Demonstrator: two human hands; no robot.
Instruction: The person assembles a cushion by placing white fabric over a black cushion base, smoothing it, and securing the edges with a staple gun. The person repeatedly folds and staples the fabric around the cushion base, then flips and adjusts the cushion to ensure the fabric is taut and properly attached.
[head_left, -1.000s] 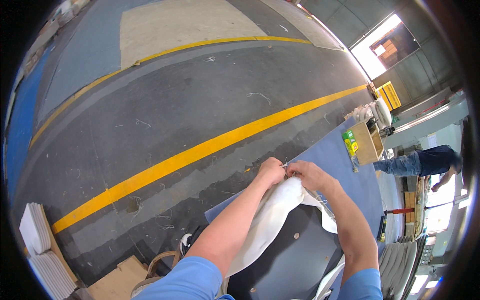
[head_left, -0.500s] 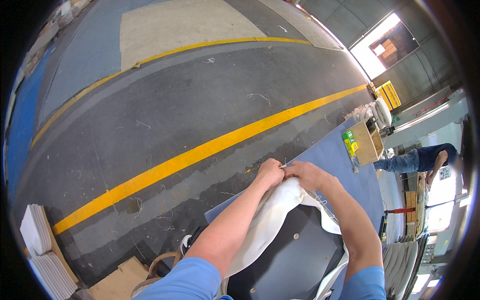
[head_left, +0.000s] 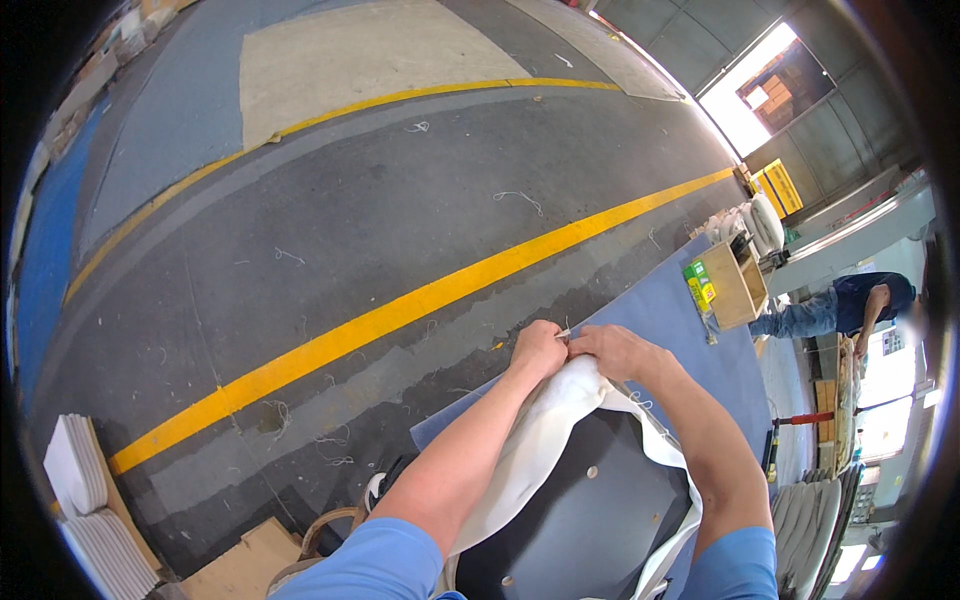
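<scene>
A dark grey panel [head_left: 610, 490] with several round holes lies in front of me, wrapped along its edges by a white fabric cover [head_left: 545, 440]. At the panel's far end my left hand [head_left: 540, 350] and my right hand [head_left: 612, 352] sit close together, both with fingers closed in a pinch. A small pale tip pokes out between them; whether it is cloth or cord I cannot tell. The left fingers grip the cover's gathered edge, and the right fingers pinch the same edge just beside them. A thin white cord [head_left: 640, 400] loops loose by the right wrist.
The panel rests on a blue-covered table [head_left: 690, 350], with a wooden box [head_left: 728, 285] and a yellow-green packet [head_left: 698, 287] at its far right. White cushions [head_left: 75, 470] are stacked at lower left. A person [head_left: 868, 305] stands bent over at the right. Thread scraps litter the floor.
My hands keep almost the same place and pinch, with only slight finger movement at the cover's edge. The person at the right has shifted slightly.
</scene>
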